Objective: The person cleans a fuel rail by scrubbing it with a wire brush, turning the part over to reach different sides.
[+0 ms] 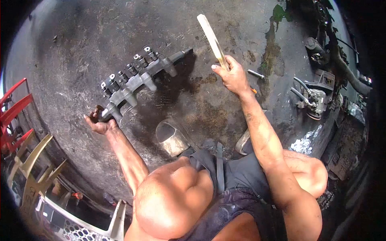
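My left hand (100, 123) is closed around the near-left end of a dark grey metal rocker arm assembly (130, 85). It is a long bar with several upright bolt-like parts along its top and lobes along its lower side, slanting over the stained floor to a tapered far end. My right hand (234, 76) grips the handle of a wire brush (212, 37) with a pale wooden back. The brush is raised, its dark bristles facing left, apart from the assembly. Part of the left fingers is hidden behind the metal end.
A bolt (256, 74) lies right of my right hand, near a small orange item (253, 90). A metal pump-like part (315, 98) with hoses is at right. Red panels (16, 102) and a white grille frame (76, 221) stand at left. My shoe (173, 142) is below the assembly.
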